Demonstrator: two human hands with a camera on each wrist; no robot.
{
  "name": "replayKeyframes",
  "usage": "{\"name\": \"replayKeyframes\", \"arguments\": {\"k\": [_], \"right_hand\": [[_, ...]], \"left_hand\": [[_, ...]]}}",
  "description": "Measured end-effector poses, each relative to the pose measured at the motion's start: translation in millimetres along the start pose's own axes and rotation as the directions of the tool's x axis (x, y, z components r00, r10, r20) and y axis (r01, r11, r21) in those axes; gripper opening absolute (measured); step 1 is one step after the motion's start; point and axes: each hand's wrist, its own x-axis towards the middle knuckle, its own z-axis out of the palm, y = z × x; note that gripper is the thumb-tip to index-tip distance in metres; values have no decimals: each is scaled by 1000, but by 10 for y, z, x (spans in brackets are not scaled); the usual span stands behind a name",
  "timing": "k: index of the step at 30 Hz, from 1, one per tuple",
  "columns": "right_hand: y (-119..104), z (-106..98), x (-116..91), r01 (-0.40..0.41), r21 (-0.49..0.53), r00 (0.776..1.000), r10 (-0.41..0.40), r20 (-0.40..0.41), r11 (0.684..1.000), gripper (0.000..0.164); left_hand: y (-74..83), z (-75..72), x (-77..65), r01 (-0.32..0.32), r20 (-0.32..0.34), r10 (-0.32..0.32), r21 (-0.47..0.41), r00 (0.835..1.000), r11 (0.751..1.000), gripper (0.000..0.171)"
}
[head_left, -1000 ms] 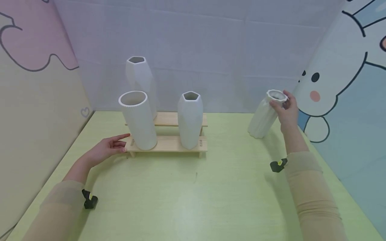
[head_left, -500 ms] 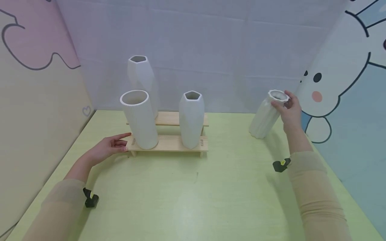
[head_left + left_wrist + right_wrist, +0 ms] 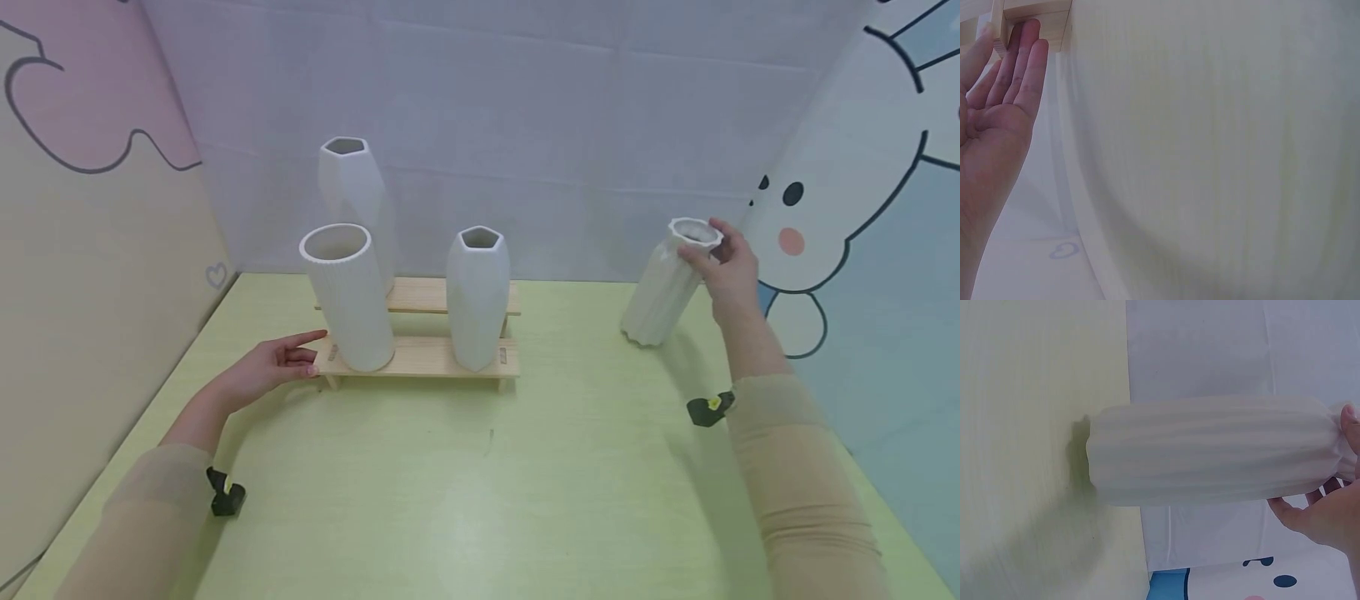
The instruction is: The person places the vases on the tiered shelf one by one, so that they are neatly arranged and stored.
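Observation:
At the right of the head view, my right hand [image 3: 731, 271] grips the neck of a white fluted vase [image 3: 662, 292] with a scalloped rim. Thumb and fingers wrap its top, and its base is close over the table in the right wrist view. My left hand [image 3: 262, 371] touches the left end of a two-step wooden stand [image 3: 420, 357], its fingers mostly straight. Some fingertips [image 3: 1033, 26] reach under the board in the left wrist view. A ribbed round vase [image 3: 348, 304] and a faceted vase [image 3: 477, 300] stand on the lower step.
A taller faceted vase [image 3: 356, 192] stands on the upper step [image 3: 420, 294], partly hidden by the ribbed one. The pale green table [image 3: 465, 492] meets a hanging white cloth [image 3: 510, 142] at the back. Cartoon-printed walls flank both sides.
My right hand shifts slightly right and up with the fluted vase, its rim rising a little. My left hand stays at the stand's end, and the other vases keep their places.

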Motion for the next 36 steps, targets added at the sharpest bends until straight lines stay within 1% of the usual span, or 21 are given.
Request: {"name": "replayKeyframes", "arguments": {"k": [5, 8, 10, 14, 20, 26, 30, 36], "right_hand": [[-109, 5, -30, 4, 47, 1000, -5, 26, 999, 81], [-184, 17, -57, 0, 45, 999, -2, 37, 999, 82], [-235, 20, -77, 2, 19, 999, -2, 44, 1000, 82], [-331, 21, -118, 18, 2, 998, -18, 64, 1000, 80], [-467, 32, -156, 42, 33, 994, -45, 101, 999, 80], [-624, 55, -199, 30, 67, 994, -37, 101, 997, 82], [-737, 90, -227, 24, 55, 995, -30, 99, 998, 86], [-858, 153, -253, 26, 106, 993, -38, 116, 994, 87]], "left_hand": [[-9, -2, 0, 0, -3, 0, 1, 1000, 1000, 69], [-8, -1, 1, -1, -1, 1, -2, 1000, 1000, 70], [-9, -1, 5, 0, -1, 0, -2, 1000, 1000, 70], [-11, 2, 19, 3, 1, -3, 6, 1000, 1000, 70], [-11, 3, 35, 1, 1, -1, 10, 1000, 1000, 70], [-21, -1, 44, -4, 6, 4, 12, 1000, 1000, 70], [-34, -12, 47, -10, 12, 10, 4, 1000, 1000, 70], [-37, -18, 42, -6, 12, 6, 10, 1000, 1000, 69]]}}
